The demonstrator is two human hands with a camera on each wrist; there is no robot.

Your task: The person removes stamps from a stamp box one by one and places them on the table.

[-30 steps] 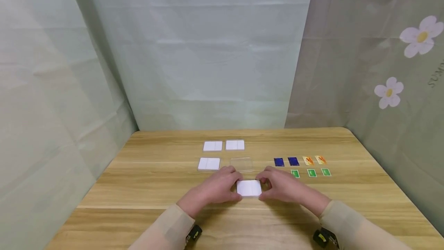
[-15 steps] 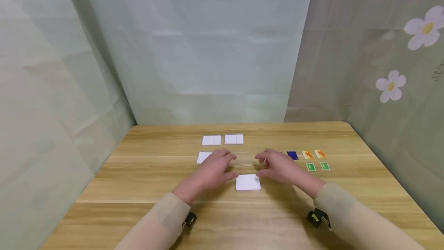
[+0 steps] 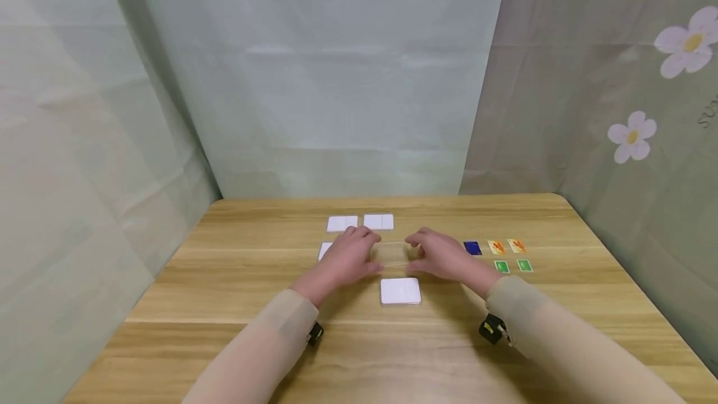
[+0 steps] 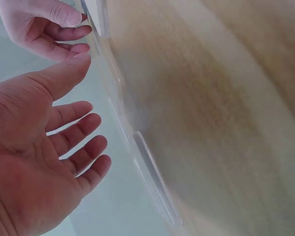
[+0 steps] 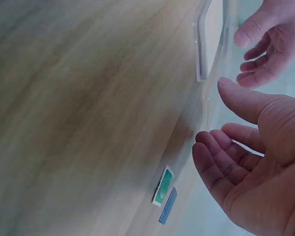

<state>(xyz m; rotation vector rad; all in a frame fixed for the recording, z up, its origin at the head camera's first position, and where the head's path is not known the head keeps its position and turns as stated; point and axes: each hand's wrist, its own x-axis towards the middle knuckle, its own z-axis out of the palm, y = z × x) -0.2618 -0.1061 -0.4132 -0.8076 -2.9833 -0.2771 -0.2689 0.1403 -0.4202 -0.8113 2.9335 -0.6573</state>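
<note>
A clear, see-through case [image 3: 391,253] lies on the wooden table [image 3: 235,304] between my two hands. My left hand [image 3: 350,257] is at its left edge and my right hand [image 3: 440,255] at its right edge. Whether the fingertips touch it cannot be told. In the wrist views the left hand [image 4: 64,147] and the right hand [image 5: 246,162] have relaxed, spread fingers and hold nothing. A white case [image 3: 401,290] lies just in front of the hands, free of them.
Two white cases [image 3: 342,223] [image 3: 378,221] lie behind the hands, and a third [image 3: 324,249] is partly hidden by my left hand. To the right lie a blue card [image 3: 472,247], two orange cards [image 3: 496,247] and two green cards [image 3: 502,266]. Curtains close in the table's back and sides.
Both hands let go of the white case, left it near the front, and moved back to either side of the clear case.
</note>
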